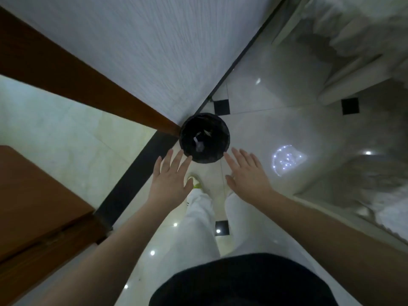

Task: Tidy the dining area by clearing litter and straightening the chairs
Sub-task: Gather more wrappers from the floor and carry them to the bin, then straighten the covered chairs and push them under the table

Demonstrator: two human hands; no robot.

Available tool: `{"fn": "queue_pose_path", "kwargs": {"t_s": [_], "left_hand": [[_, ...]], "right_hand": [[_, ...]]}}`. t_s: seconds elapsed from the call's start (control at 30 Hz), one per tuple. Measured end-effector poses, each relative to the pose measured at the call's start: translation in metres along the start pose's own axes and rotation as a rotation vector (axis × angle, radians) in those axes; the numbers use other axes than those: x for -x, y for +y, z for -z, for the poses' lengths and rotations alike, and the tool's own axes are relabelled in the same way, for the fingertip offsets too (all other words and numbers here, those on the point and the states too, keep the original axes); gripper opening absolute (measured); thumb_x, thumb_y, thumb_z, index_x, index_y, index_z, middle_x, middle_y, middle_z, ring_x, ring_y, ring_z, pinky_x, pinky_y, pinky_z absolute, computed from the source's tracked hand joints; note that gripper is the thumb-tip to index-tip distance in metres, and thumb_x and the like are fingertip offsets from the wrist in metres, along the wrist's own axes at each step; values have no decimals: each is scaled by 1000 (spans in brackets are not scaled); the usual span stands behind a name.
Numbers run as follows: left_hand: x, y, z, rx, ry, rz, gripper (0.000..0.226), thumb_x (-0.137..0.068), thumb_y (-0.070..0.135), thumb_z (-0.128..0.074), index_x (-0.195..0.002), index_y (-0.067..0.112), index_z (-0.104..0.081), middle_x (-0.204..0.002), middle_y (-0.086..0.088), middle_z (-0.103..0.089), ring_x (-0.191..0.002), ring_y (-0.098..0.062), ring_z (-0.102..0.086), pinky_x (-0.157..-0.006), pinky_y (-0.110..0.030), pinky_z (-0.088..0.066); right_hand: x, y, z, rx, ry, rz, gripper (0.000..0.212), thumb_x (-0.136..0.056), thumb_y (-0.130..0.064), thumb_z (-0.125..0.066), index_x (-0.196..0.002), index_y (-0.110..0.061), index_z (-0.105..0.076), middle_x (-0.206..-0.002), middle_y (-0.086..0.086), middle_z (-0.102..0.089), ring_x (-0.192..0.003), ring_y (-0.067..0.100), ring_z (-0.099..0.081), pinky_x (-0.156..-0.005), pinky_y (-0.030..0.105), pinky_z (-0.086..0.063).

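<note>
You stand over a round black bin [204, 138] that sits on the glossy tiled floor [276, 120], tucked against the corner where the pale wall [143, 47] meets a brown wooden door frame [72, 78]. The bin is lined with a dark bag, and a few pale scraps of litter [199, 142] lie at its bottom.

Your left hand [171, 175] reaches out flat, palm down, fingers spread and straight, holding nothing; its fingertips end just at the near left edge of the bin's rim. Your right hand [247, 171] mirrors it on the other side, also flat, spread wide and holding nothing, with its fingertips just beside the rim's near right edge. The bin lies ahead of and between the two hands. Whether either hand actually touches the rim cannot be told from this angle.

Below the hands you see your white trousers [198, 217] and the toe of a shoe [195, 181] with a green trim, just short of the bin. A brown wooden panel [37, 195] stands at your left.
</note>
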State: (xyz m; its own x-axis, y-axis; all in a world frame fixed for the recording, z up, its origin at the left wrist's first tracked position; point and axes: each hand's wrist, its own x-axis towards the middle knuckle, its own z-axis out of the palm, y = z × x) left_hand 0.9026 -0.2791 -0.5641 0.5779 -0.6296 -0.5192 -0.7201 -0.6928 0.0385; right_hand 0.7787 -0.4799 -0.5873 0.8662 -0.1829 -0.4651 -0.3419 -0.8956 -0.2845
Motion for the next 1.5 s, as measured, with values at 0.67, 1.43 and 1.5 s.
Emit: {"fn": "queue_pose_path", "kwargs": {"t_s": [0.67, 1.43, 1.5], "left_hand": [[61, -15, 172, -58, 298, -489, 69, -87, 64, -31, -147, 29, -34, -155, 0, -30, -146, -23, -15, -116, -51, -14], [172, 288, 198, -296, 495, -1233, 71, -89, 61, -36, -150, 27, -24, -159, -5, -20, -146, -29, -11, -117, -52, -13], [199, 324, 188, -314, 507, -1282, 72, -88, 62, -36, -150, 28, -23, -158, -4, -21, -146, -28, -12, -117, -51, -13]], "right_hand": [[111, -63, 148, -41, 390, -304, 66, -93, -51, -27, -152, -27, -9, -159, 5, -18, -145, 26, -17, -117, 41, -6], [402, -37, 77, -103, 799, -1090, 72, -91, -49, -43, -152, -27, -12, -158, 6, -18, -144, 26, -19, -116, 45, -17], [445, -33, 61, -113, 816, -1171, 72, -89, -48, -40, -152, -24, -16, -158, 7, -21, -143, 27, -22, -115, 45, -17]]}}
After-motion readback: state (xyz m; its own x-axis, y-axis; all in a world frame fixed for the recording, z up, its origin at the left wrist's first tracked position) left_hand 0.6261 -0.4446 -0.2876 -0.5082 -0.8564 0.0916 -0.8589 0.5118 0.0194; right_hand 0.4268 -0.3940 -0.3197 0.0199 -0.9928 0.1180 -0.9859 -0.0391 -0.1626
